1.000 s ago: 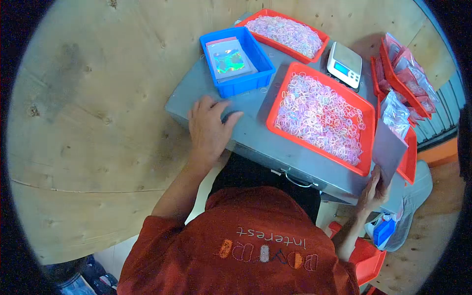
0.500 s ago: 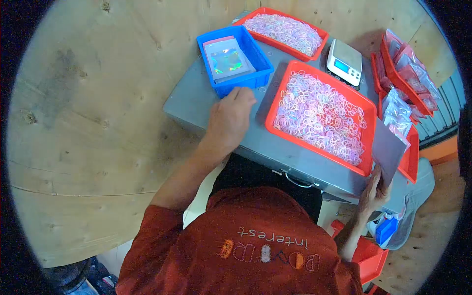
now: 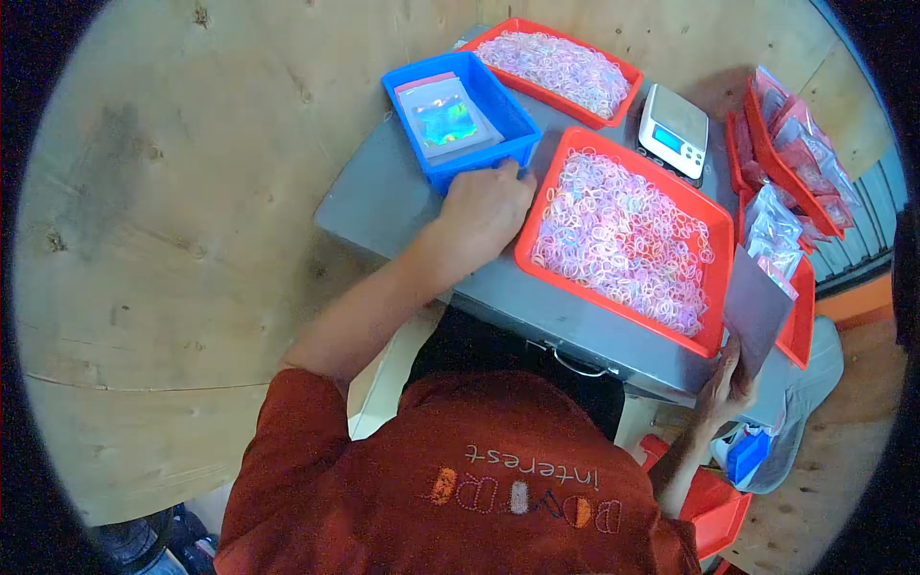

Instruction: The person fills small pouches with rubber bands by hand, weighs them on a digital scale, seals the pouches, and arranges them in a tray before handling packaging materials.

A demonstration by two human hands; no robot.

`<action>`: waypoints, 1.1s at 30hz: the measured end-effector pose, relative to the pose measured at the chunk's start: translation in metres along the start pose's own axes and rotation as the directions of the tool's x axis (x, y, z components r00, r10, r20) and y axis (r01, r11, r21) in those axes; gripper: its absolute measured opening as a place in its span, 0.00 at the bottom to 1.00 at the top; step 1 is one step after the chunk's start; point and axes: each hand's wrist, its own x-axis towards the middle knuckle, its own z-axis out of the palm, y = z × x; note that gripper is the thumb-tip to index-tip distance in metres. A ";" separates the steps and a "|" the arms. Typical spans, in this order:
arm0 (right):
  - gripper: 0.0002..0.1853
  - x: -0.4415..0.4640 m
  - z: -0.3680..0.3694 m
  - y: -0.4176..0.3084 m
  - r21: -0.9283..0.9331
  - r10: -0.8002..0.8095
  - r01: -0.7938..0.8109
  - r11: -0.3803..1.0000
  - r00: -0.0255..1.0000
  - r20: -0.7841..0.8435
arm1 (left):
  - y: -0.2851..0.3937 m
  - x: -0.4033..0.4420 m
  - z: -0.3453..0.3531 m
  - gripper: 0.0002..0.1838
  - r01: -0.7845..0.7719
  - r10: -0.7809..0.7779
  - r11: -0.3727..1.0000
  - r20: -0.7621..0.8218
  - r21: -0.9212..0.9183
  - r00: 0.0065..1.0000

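left hand (image 3: pixel 487 211) sits left of the red tray (image 3: pixel 714 302), fingers curled by the blue bin (image 3: pixel 438 174); i cannot tell if they grip anything. right hand (image 3: pixel 730 385) closes on a sheet (image 3: pixel 755 305) by the tray's right edge; probably light, stiff, best held low.

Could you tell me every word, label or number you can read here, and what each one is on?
"interest": on the front of the red-brown shirt, upside down in this view.
Larger decorated lettering beside it on the shirt: not clear enough to read.
Scale: any digits on its lit display are too small to read.
I can make out no other text.
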 end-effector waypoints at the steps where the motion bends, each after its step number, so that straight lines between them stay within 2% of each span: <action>1: 0.11 -0.001 -0.001 0.004 -0.033 -0.029 0.029 0.999 1.000 -0.007 | 0.001 -0.001 0.001 0.14 0.021 -0.021 1.000 0.004 -0.009 1.000; 3: 0.11 -0.003 -0.006 0.012 -0.014 0.010 -0.010 1.000 1.000 0.005 | 0.001 -0.006 0.003 0.12 0.066 -0.066 0.997 0.013 -0.025 0.998; 6: 0.10 -0.007 -0.009 0.019 0.050 0.063 -0.062 0.997 0.998 -0.010 | 0.000 -0.020 -0.006 0.14 0.047 -0.051 0.994 -0.036 -0.097 0.998; 9: 0.10 -0.008 -0.004 0.015 0.127 0.104 -0.100 0.987 0.994 -0.025 | 0.004 -0.020 -0.009 0.12 -0.006 -0.010 0.996 -0.184 -0.085 0.983; 12: 0.11 -0.003 0.001 0.002 0.117 0.070 -0.067 0.991 0.997 -0.019 | 0.002 -0.009 0.000 0.11 0.025 -0.026 1.000 -0.087 -0.010 0.996; 15: 0.11 -0.004 -0.005 0.003 0.084 0.086 -0.086 0.993 0.996 0.005 | 0.003 0.006 0.000 0.20 0.082 -0.080 0.996 0.123 -0.016 0.989; 19: 0.12 -0.009 -0.002 0.006 0.070 0.109 -0.105 0.992 0.992 -0.059 | 0.004 -0.005 -0.002 0.16 0.093 -0.092 0.993 0.023 -0.077 0.996; 22: 0.12 -0.008 -0.006 0.008 0.057 0.070 -0.069 0.996 0.997 -0.013 | 0.000 -0.030 -0.016 0.13 0.131 -0.134 0.981 -0.009 -0.146 0.991; 25: 0.12 -0.010 -0.011 0.010 0.080 0.096 -0.097 0.992 0.995 0.017 | -0.009 -0.048 -0.019 0.11 0.180 -0.197 0.949 -0.040 -0.258 0.980; 28: 0.12 -0.010 -0.017 0.013 0.055 0.200 -0.202 0.978 0.979 0.031 | -0.013 -0.054 -0.014 0.12 0.223 -0.273 0.895 -0.079 -0.387 0.959; 30: 0.12 -0.009 -0.015 0.012 0.063 0.155 -0.157 0.986 0.987 0.029 | -0.015 -0.054 -0.015 0.13 0.216 -0.276 0.881 -0.086 -0.421 0.957; 33: 0.12 -0.007 -0.007 0.010 0.061 0.050 -0.050 0.997 0.999 -0.003 | -0.014 -0.054 -0.021 0.12 0.209 -0.246 0.913 -0.064 -0.349 0.967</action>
